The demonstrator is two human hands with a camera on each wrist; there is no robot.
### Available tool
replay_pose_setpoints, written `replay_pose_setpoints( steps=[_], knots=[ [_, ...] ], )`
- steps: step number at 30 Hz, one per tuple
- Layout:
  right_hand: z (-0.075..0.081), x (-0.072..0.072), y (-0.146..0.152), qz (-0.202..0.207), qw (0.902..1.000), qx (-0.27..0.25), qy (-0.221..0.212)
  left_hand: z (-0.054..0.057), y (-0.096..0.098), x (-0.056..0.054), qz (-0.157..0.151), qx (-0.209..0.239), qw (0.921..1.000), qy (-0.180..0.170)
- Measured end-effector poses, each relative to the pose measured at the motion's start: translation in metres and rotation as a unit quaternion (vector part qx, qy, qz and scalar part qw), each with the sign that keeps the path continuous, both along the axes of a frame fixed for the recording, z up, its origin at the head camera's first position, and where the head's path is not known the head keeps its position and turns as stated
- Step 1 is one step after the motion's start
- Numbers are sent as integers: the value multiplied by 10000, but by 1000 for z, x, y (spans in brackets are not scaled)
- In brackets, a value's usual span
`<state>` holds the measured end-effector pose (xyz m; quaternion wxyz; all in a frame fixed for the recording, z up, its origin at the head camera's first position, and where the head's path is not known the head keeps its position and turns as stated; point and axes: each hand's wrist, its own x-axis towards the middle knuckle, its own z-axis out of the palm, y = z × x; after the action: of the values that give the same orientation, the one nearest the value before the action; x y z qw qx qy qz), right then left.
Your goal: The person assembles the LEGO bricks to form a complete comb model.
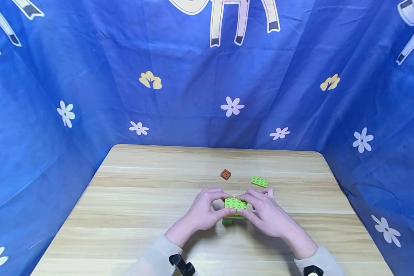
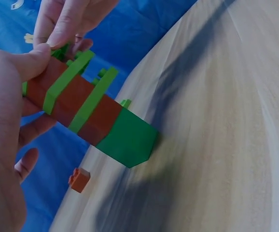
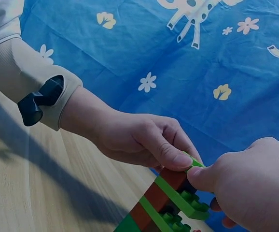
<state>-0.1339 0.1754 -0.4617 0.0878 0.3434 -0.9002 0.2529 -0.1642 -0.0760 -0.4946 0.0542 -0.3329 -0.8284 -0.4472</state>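
A tower of toy building bricks (image 2: 101,118) stands on the table, with brown bricks and thin light green plates layered over a dark green base brick (image 2: 130,137). On its top lies a studded light green plate (image 1: 236,203). My left hand (image 1: 205,210) pinches this plate at its left end, thumb on the near side and fingers on the far side. At the right end my right hand (image 1: 267,214) pinches the same plate with thumb and fingers. In the right wrist view, light green plates (image 3: 192,208) jut out from one side of the tower.
Beyond the hands lie a small brown brick (image 1: 225,174) and a loose light green plate (image 1: 259,181). The wooden table (image 1: 141,184) is bordered by a blue printed cloth (image 1: 193,115) at the back and sides.
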Motion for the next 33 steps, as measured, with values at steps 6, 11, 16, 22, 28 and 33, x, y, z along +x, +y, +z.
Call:
replay_pose_setpoints(
  steps=[6, 11, 16, 22, 28, 33],
  knots=[
    [-2, -1, 2, 26, 9998, -167, -73, -6, 3, 0, -8, 260, 9996, -91],
    [-4, -2, 2, 37, 9992, -325, -215, -8, 4, 0, 3, 365, 9992, -134],
    [-5, -2, 1, 61, 9989, -381, -270, -8, 3, 1, 16, 348, 9990, -262],
    [-5, -2, 1, 80, 9988, -422, -244, -8, 3, 1, 80, 281, 9995, -127],
    [-6, -3, 1, 43, 9988, -412, -257, -5, 2, 2, 158, 234, 9995, -156],
    [-7, -2, 1, -20, 9987, -385, -339, -3, 1, 4, 165, 153, 9989, -408]
  ],
)
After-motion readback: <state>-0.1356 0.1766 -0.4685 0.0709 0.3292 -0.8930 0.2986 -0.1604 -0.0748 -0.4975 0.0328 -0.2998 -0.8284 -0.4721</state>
